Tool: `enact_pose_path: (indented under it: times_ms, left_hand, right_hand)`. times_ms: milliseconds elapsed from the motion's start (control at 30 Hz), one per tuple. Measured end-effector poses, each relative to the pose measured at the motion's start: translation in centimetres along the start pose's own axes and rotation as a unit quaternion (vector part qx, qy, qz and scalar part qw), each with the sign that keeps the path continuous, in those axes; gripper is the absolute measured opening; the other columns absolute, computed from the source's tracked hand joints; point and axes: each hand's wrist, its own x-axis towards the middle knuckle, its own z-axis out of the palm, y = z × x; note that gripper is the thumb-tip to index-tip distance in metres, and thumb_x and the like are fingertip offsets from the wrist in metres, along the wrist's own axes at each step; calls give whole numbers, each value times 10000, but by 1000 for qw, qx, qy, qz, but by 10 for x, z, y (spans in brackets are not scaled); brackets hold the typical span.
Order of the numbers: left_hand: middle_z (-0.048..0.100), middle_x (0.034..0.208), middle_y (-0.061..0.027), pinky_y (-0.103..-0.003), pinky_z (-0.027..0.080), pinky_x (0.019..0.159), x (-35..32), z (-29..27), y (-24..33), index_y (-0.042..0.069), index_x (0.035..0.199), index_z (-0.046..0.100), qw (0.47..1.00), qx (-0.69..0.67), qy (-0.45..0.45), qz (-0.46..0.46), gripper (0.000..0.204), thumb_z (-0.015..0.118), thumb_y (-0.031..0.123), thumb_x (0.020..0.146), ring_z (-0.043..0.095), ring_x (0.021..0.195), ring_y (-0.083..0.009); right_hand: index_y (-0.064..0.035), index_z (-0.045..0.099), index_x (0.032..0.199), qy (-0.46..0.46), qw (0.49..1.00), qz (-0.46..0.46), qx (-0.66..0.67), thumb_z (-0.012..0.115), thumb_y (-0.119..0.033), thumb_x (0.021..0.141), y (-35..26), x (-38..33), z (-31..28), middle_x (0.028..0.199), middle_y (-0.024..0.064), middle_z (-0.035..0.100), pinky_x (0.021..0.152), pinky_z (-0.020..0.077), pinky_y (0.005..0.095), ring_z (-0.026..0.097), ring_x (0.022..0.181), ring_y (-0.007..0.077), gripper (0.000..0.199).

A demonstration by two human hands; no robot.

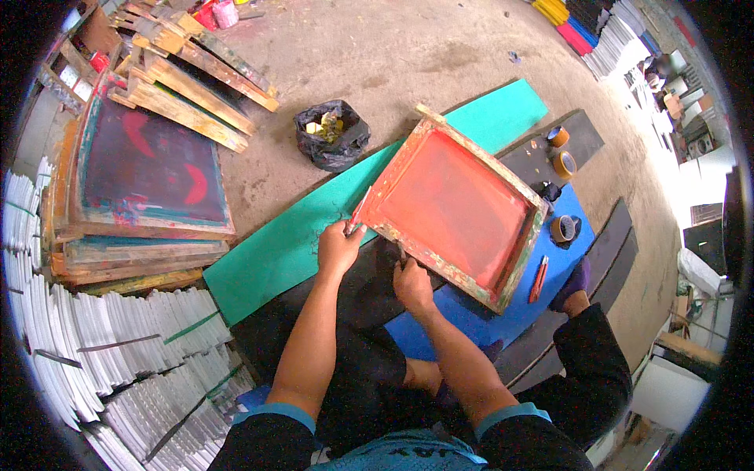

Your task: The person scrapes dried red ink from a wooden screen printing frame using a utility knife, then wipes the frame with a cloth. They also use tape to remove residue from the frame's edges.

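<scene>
Both forearms come up from bottom edge to the near-left corner of the screen frame (455, 206). Left hand (338, 247) closed on a thin red tool (360, 210), tip at frame's left edge; right hand (412, 284) pinching frame's lower rail. Frame lies just ahead-right, tilted, long axis running away to the right. Open room: green sheet (283, 251) to the left; tape rolls (563, 163) and red cutter (538, 279) crowd the far-right side on the floor.

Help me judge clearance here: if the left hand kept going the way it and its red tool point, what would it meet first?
The left hand points up and right, its red tool lying along the wooden screen frame. It would probably slide along that frame's left edge first, above the green sheet; depth is unclear.
</scene>
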Motion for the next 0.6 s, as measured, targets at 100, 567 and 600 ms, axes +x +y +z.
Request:
enact_pose_path:
  times_ms: [100,567,600]
  left_hand:
    - [659,708,-164,-422,458,597,0,2,3,-22,789,640,1000,-21,4,2,327,746,279,858,638,641,-309]
    - [563,603,14,-301,337,462,-4,-21,36,38,767,690,941,-182,-227,-175,268,767,278,857,449,511,-61]
    - [542,592,27,-284,307,428,-3,-17,31,56,784,687,947,-183,-212,-158,259,766,293,855,427,475,-58]
  right_hand:
    - [41,585,1066,24,1000,14,-12,503,-353,994,3,-3,8,962,364,658,839,503,609,639,925,536,409]
    - [9,583,1004,34,991,-128,0,598,-308,968,9,-6,21,833,303,673,708,519,589,652,806,505,319]
    - [4,584,1002,23,988,-152,-7,607,-304,964,7,-5,25,829,295,675,697,520,583,654,799,501,311]
